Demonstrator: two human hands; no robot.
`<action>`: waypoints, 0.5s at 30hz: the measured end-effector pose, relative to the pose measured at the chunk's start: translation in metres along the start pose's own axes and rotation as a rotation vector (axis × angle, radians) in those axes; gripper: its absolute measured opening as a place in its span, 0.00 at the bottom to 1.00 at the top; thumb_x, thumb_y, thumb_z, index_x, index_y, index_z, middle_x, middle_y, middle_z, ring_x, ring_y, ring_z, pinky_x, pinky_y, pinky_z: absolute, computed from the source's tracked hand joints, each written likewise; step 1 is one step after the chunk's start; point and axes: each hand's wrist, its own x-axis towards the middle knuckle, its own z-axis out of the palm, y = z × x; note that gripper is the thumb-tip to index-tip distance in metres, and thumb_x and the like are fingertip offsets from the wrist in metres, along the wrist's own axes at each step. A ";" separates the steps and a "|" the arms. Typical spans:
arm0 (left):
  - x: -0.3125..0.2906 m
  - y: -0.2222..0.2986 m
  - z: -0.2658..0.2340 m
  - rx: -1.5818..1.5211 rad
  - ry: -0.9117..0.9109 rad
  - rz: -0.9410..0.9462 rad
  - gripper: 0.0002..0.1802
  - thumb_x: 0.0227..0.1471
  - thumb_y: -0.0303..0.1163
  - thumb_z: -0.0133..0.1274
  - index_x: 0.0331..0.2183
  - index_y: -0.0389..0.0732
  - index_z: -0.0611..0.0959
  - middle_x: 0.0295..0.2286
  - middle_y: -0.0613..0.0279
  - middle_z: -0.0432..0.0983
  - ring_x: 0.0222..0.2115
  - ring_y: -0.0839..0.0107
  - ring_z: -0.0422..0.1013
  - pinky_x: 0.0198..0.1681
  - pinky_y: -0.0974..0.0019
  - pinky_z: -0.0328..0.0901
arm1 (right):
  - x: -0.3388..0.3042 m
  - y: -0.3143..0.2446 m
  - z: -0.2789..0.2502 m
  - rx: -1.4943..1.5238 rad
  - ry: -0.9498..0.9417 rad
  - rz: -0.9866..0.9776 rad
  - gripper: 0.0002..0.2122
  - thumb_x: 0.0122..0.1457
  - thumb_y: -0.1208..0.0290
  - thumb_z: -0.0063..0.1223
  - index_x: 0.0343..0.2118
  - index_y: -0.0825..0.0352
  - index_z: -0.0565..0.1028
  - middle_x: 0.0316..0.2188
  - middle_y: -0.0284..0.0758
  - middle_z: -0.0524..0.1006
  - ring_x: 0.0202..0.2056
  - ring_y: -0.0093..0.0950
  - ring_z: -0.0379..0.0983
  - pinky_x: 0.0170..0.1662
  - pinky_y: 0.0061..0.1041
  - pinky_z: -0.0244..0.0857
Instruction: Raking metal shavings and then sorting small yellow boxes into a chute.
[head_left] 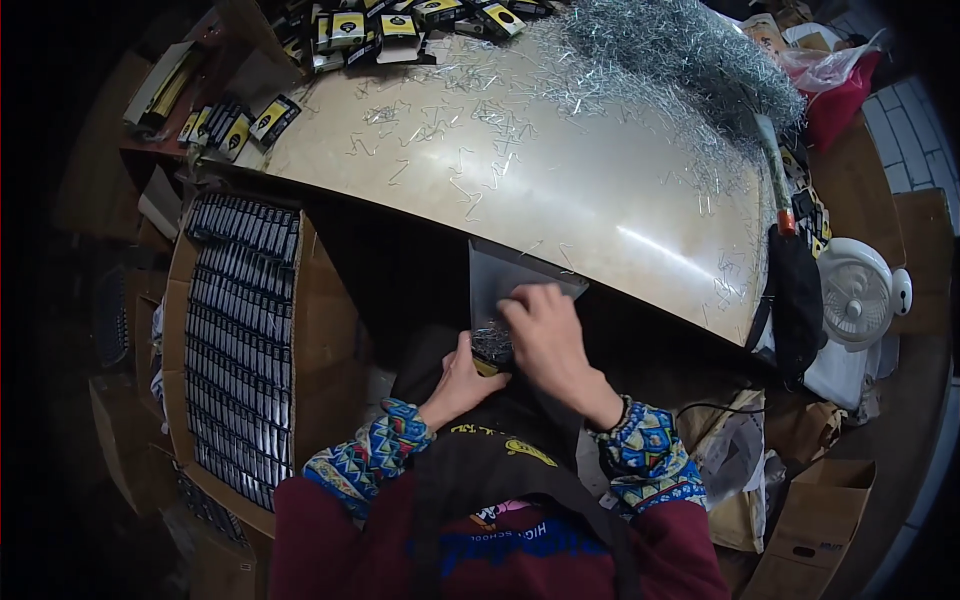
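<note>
My left hand [462, 385] is closed around a small black and yellow box [486, 368] in front of my lap, its thumb pointing up. Just above the box, a grey metal chute [488, 275] slopes down from the table's near edge. Bent metal wire pieces [490, 343] lie bunched at the chute's lower end. Over the right side of the chute is my right hand [550, 335], its fingers curled together and slightly blurred. What they hold, if anything, is hidden.
The pale table [400, 150] carries scattered wire pieces and a large heap of them [690, 70] at far right. Black and yellow boxes [395, 30] are piled at the back left. A carton of packed boxes [240, 340] stands left; a white fan [856, 292] stands right.
</note>
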 end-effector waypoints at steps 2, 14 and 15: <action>0.001 0.000 0.004 0.014 0.022 -0.003 0.38 0.39 0.36 0.67 0.46 0.35 0.62 0.39 0.43 0.73 0.41 0.50 0.73 0.43 0.56 0.67 | -0.012 -0.004 0.008 -0.027 -0.305 -0.077 0.14 0.47 0.78 0.53 0.40 0.68 0.74 0.39 0.39 0.72 0.39 0.38 0.67 0.40 0.33 0.62; -0.005 -0.024 -0.007 0.336 0.054 0.265 0.29 0.38 0.31 0.64 0.42 0.36 0.68 0.37 0.49 0.72 0.38 0.46 0.70 0.40 0.52 0.67 | -0.034 -0.006 0.018 0.408 -0.410 -0.016 0.15 0.50 0.78 0.53 0.43 0.69 0.73 0.36 0.44 0.75 0.38 0.45 0.72 0.41 0.39 0.67; -0.008 -0.027 -0.013 0.337 0.054 0.264 0.29 0.38 0.31 0.64 0.42 0.36 0.68 0.37 0.49 0.72 0.38 0.46 0.70 0.40 0.52 0.67 | -0.033 -0.006 0.016 0.510 -0.352 -0.046 0.14 0.51 0.78 0.52 0.43 0.69 0.73 0.37 0.44 0.76 0.39 0.46 0.72 0.42 0.39 0.67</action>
